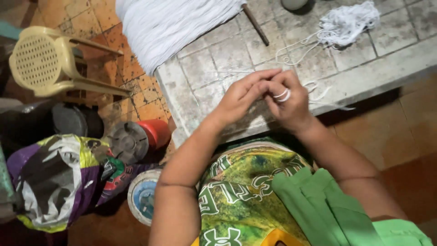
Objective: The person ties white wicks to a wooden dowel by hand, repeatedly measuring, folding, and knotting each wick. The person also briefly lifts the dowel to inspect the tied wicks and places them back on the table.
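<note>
Fingers of the right hand curl shut with white cord looped around them; the left hand pinches the same cord, fingertips meeting the right's. Both hover over the tiled worktop near its front edge. Loose cord is heaped toward the far right corner, a large white bundle at the left edge.

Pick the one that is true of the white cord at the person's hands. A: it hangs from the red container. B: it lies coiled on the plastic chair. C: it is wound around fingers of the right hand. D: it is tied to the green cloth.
C: loops of white cord wrap the fingers of the right hand, with the left hand touching it.
</note>
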